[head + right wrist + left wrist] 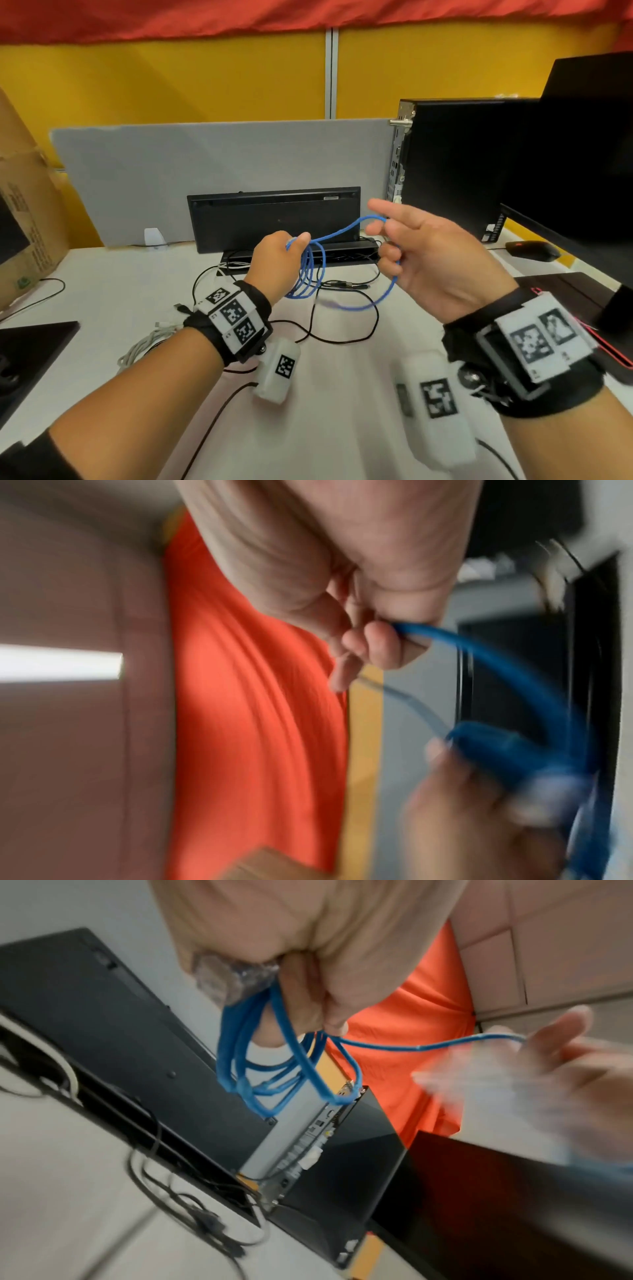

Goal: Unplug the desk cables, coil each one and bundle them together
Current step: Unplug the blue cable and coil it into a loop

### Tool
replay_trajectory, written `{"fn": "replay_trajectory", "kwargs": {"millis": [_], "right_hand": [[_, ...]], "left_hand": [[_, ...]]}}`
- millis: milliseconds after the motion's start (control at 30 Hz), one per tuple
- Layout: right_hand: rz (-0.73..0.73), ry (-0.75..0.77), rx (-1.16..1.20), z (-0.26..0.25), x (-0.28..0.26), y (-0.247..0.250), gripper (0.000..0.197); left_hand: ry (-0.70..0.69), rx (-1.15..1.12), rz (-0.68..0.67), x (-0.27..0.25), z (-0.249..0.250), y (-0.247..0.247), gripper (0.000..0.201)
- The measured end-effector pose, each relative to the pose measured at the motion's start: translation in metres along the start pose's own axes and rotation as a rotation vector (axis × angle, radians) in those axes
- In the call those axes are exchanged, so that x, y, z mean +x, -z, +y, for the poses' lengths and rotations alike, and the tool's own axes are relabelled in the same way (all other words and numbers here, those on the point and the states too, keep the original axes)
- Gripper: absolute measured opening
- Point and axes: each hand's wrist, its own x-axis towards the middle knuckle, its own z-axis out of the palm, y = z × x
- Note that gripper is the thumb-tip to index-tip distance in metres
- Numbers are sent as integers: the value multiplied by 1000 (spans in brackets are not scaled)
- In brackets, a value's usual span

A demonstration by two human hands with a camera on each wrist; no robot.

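Note:
A blue cable [310,270] hangs in several loops from my left hand [279,260], which grips the coil above the desk; its clear plug [219,980] sits against my palm. A free strand [421,1046] runs right to my right hand [421,253], whose curled lower fingers hold the blue strand [455,642] while the index finger points out. One large loop [373,301] sags below between both hands. Black cables [342,329] lie tangled on the white desk [113,308]. A coiled white cable [147,346] lies by my left wrist.
An upended black keyboard [274,216] leans on a grey divider [212,164], with a black tray [342,251] of cables before it. A black computer case [452,161], a monitor [582,164] and a mouse [532,250] stand right. A cardboard box [24,205] is left.

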Motion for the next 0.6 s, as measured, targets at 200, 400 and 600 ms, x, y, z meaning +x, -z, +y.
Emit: {"fn": "replay_trajectory", "kwargs": {"millis": [200, 400, 600], "right_hand": [[334, 578, -1230, 11, 16, 26, 23], [287, 439, -1334, 42, 18, 32, 19], [270, 478, -940, 31, 9, 23, 14]], "left_hand": [[227, -639, -184, -8, 6, 2, 35], [302, -866, -253, -13, 25, 1, 37], [213, -736, -148, -19, 40, -1, 32]]}}
